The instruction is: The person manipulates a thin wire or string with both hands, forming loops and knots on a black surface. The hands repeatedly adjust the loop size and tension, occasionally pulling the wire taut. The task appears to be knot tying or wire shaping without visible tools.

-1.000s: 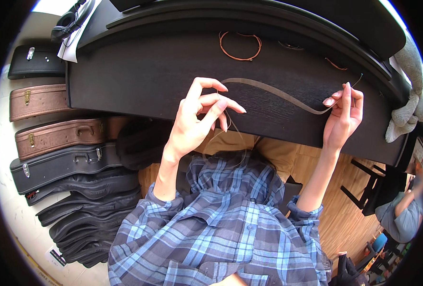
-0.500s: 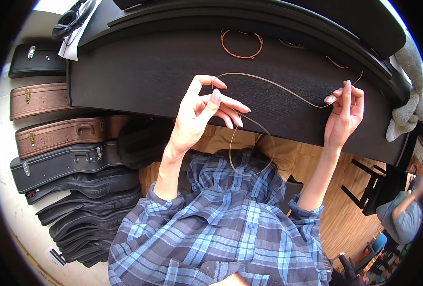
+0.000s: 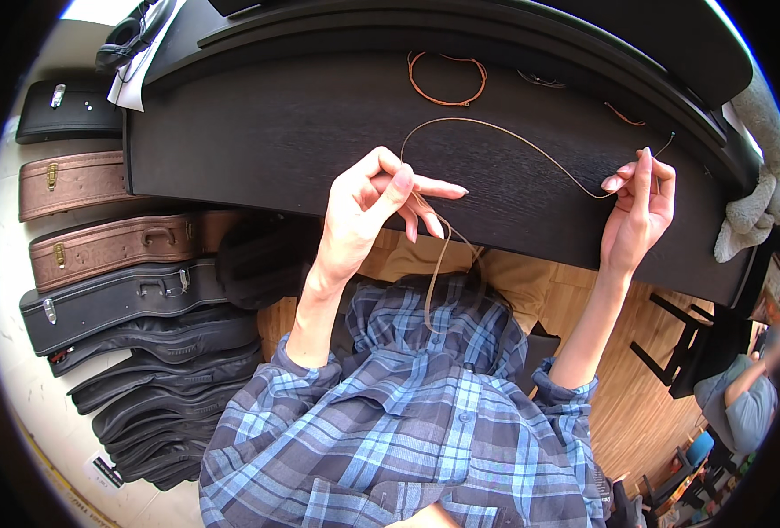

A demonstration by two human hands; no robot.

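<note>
A thin tan guitar string (image 3: 515, 135) arches between my hands above the dark desk. My left hand (image 3: 368, 198) pinches it between thumb and index finger, with the other fingers partly extended. From that hand the rest of the string hangs down in a narrow loop before my plaid shirt. My right hand (image 3: 633, 211) grips the string close to one end, and a short tip with a small greenish end sticks out past the fingers. On the desk beyond lie a coiled orange-copper string (image 3: 447, 104), a thin silvery coil (image 3: 541, 81) and a short-looking copper piece (image 3: 625, 114).
The black desk (image 3: 258, 132) has a raised ledge at its back. Instrument cases (image 3: 108, 238) and soft black bags (image 3: 165, 378) line the left side. A grey plush toy (image 3: 746, 216) hangs over the right edge. Another person (image 3: 742, 392) sits at far right.
My left index finger has closed down to the thumb on the string. The arch between my hands has risen, and the hanging loop has narrowed and swung. The right hand has barely moved.
</note>
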